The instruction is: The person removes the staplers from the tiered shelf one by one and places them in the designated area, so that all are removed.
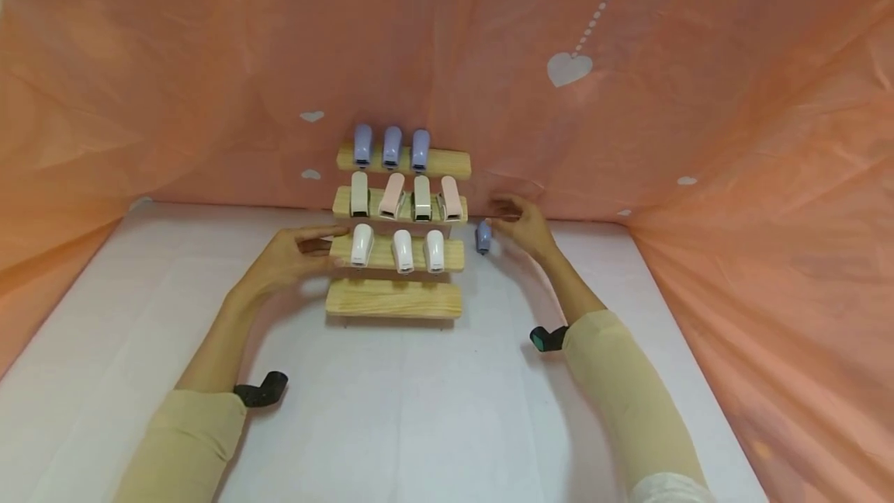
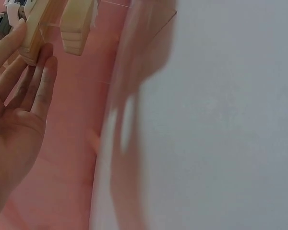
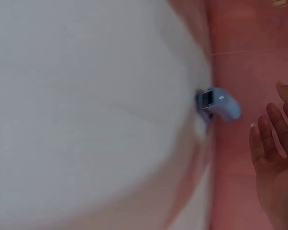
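Note:
A tiered wooden rack point(image 1: 391, 300) bears small staplers on its upper boards. My left hand point(image 1: 289, 258) holds the left end of the second board from the bottom point(image 1: 454, 254); in the left wrist view the thumb lies over the board end point(image 2: 33, 45) and the fingers reach below it. To the right of the rack, a purple stapler point(image 1: 483, 237) stands on the table. My right hand point(image 1: 528, 230) is just right of it, fingers loosely bent; in the right wrist view a gap shows between this hand point(image 3: 276, 158) and the stapler point(image 3: 225, 104).
Three purple staplers point(image 1: 392, 147) sit on the top board, with pink point(image 1: 392, 194) and pale grey-green point(image 1: 359, 192) ones below. Three white staplers point(image 1: 403, 251) stand on the held board. Behind the white table point(image 1: 391, 410) hangs a pink curtain point(image 1: 230, 99) with hearts.

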A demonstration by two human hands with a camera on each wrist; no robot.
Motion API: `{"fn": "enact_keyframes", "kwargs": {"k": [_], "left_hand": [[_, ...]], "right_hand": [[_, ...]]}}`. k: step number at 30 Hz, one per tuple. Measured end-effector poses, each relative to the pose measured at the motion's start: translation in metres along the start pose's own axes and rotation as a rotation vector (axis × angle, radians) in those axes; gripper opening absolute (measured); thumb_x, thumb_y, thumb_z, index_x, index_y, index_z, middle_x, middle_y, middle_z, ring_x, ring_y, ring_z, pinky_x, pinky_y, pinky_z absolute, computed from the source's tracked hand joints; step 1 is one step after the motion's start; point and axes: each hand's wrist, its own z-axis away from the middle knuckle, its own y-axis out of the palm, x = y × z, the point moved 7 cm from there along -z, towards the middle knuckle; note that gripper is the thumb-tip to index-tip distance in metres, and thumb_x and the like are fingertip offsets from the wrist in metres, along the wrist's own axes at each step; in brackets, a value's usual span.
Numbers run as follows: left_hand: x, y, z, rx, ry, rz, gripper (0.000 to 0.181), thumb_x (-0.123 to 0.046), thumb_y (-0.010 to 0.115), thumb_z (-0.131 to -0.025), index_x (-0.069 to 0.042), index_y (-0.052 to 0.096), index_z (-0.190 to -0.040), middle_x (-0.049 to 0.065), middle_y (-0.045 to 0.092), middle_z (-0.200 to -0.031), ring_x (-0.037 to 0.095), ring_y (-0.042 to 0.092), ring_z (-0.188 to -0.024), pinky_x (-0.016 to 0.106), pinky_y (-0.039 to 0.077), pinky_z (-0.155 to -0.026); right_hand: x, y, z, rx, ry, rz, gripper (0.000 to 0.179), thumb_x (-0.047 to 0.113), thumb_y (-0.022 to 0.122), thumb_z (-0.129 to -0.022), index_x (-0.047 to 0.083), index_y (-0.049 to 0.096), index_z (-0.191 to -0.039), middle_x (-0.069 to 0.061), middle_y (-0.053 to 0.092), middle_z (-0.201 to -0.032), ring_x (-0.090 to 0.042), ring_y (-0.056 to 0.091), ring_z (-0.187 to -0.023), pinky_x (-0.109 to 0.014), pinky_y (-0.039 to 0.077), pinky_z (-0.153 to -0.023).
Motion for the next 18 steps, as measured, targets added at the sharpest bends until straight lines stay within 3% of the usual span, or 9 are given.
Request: {"fn": "enact_keyframes", "kwargs": {"k": [3,7,12,18], "left_hand": [[0.001,-0.001,-0.001,-0.007,-0.007,-0.006,0.054,-0.021,0.079,-0.087,-0.013,0.061,-0.138,0.010,0.059,-0.137,0.025,0.062,-0.113,0.019,0.053,-0.088],[0.003,-0.002,-0.001,-0.018,-0.022,-0.008,0.057,-0.023,0.081,-0.086,-0.010,0.061,-0.137,0.014,0.058,-0.137,0.021,0.063,-0.111,0.018,0.052,-0.088],[0.004,-0.003,0.000,-0.023,-0.023,0.026,0.057,-0.019,0.081,-0.085,-0.004,0.060,-0.136,0.017,0.058,-0.137,0.012,0.063,-0.109,0.018,0.052,-0.088],[0.004,-0.001,-0.003,-0.004,0.000,0.015,0.055,-0.020,0.079,-0.087,-0.009,0.060,-0.138,0.014,0.059,-0.137,0.013,0.064,-0.110,0.019,0.053,-0.088]], "right_hand": [[0.030,0.000,0.001,0.007,-0.049,-0.022,0.047,-0.005,0.073,-0.086,-0.017,0.055,-0.128,-0.036,0.058,-0.124,-0.052,0.056,-0.113,-0.055,0.045,-0.101],[0.051,-0.002,-0.002,-0.002,-0.133,-0.039,0.044,-0.009,0.071,-0.085,-0.018,0.055,-0.126,-0.037,0.059,-0.121,-0.054,0.057,-0.110,-0.058,0.046,-0.100],[0.074,-0.003,-0.006,-0.001,-0.182,-0.042,0.044,-0.008,0.071,-0.085,-0.016,0.057,-0.126,-0.035,0.060,-0.120,-0.052,0.058,-0.109,-0.057,0.047,-0.099],[0.100,-0.005,-0.007,-0.003,-0.195,0.019,0.043,-0.004,0.071,-0.087,-0.014,0.058,-0.127,-0.033,0.061,-0.122,-0.046,0.060,-0.109,-0.051,0.049,-0.099]]}}
